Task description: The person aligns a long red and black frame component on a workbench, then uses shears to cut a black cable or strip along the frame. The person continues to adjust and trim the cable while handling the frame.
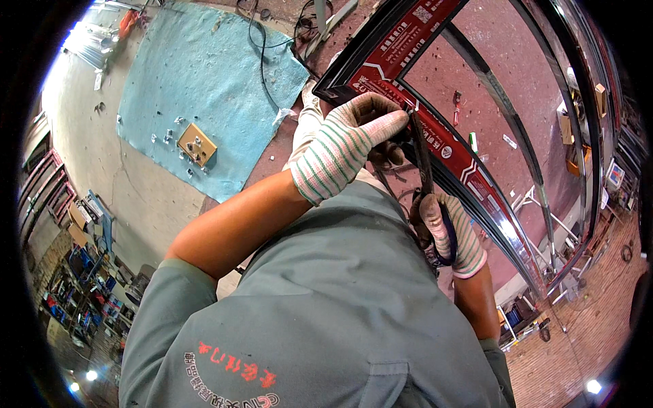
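Both my hands wear white knit gloves with green stripes and dark, soiled fingers. My left hand [347, 136] is closed in a pinch beside the dark window frame [408, 61], which is covered in red printed film. What its fingers hold is too small to tell. Lower and to the right, my right hand [454, 234] is closed on dark scissors [423, 153], with a handle loop around its thumb. The long dark blades point away from me, and their tips come up to my left fingertips. Part of the right hand's fingers is hidden in shadow.
A blue mat [204, 81] on the floor at the left bears a tan tray [197, 144] and several small metal parts. A black cable [263, 61] crosses the mat. Inside the frame, a red-handled tool [457, 107] lies on the reddish floor. Cluttered shelves [85, 285] stand far left.
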Available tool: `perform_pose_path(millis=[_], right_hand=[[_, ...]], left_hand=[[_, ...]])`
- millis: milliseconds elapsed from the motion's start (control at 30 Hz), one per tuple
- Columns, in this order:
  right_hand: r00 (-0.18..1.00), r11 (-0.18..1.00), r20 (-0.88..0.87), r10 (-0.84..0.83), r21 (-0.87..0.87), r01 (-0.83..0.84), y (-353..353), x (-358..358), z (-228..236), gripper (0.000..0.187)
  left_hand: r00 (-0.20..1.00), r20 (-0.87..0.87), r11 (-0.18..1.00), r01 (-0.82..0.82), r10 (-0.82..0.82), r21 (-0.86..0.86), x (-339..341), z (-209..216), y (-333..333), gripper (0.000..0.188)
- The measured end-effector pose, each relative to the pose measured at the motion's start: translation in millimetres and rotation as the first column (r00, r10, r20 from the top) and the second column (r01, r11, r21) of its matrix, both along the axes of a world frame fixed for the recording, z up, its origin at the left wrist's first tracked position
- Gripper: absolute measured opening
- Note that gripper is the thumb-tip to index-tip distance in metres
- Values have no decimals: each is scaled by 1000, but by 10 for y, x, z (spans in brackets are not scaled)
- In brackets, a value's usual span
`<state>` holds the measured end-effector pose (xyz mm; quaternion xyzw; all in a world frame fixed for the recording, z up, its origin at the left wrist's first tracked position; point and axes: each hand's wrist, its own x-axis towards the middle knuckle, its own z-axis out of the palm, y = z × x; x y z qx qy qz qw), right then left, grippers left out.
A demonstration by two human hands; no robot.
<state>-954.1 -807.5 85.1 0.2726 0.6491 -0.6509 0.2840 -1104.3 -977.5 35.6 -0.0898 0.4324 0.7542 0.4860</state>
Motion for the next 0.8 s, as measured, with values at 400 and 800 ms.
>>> perform_pose_path(millis=[400,800], right_hand=[[997,998,50,50,40,-52,20,-22,108,55],[1000,1000,12,-8,26,8,0,45,65,52]], left_hand=[[1000,-8,999,-4,4,39,21,4,9,21],[998,-68,998,12,-8,59,37,10,-5,23]])
